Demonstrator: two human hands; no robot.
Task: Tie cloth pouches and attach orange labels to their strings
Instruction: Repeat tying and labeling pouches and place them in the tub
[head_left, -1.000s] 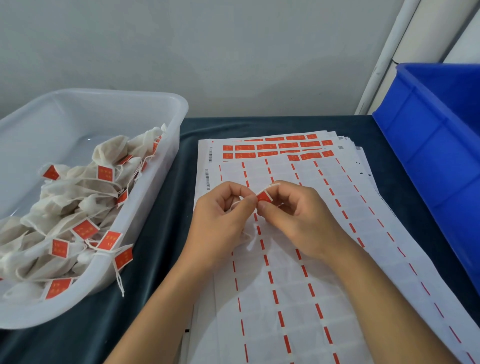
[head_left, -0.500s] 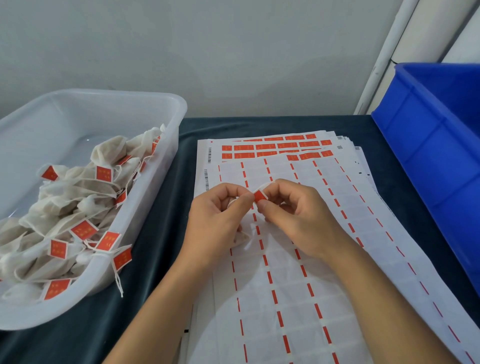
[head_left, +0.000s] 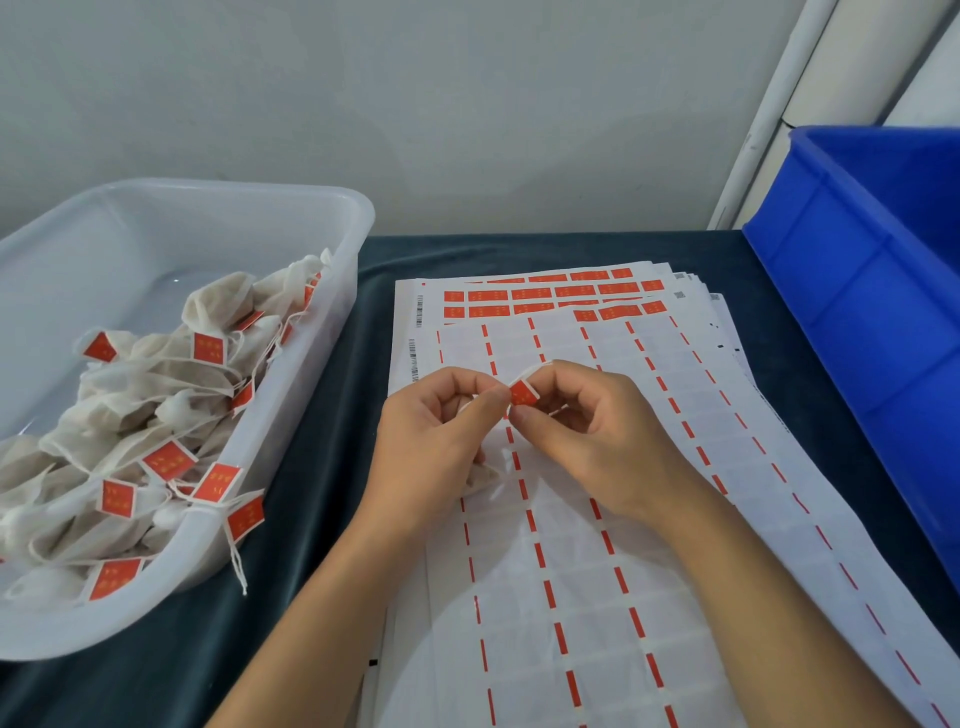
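Both hands meet over the label sheets (head_left: 597, 545) at the middle of the table. My right hand (head_left: 587, 436) pinches a small orange label (head_left: 522, 392) folded over a white string, between thumb and forefinger. My left hand (head_left: 431, 436) pinches the same string just left of the label. A white cloth pouch (head_left: 480, 475) hangs under my left palm, mostly hidden. Unused orange labels (head_left: 550, 299) remain in rows at the sheets' far end.
A translucent white tub (head_left: 332, 208) at the left holds several tied pouches with orange labels (head_left: 208, 348). A blue crate (head_left: 872, 312) stands at the right edge. Dark cloth (head_left: 322, 467) covers the table between tub and sheets.
Both hands have shifted slightly away from me with the label and string. The grip looks unchanged.
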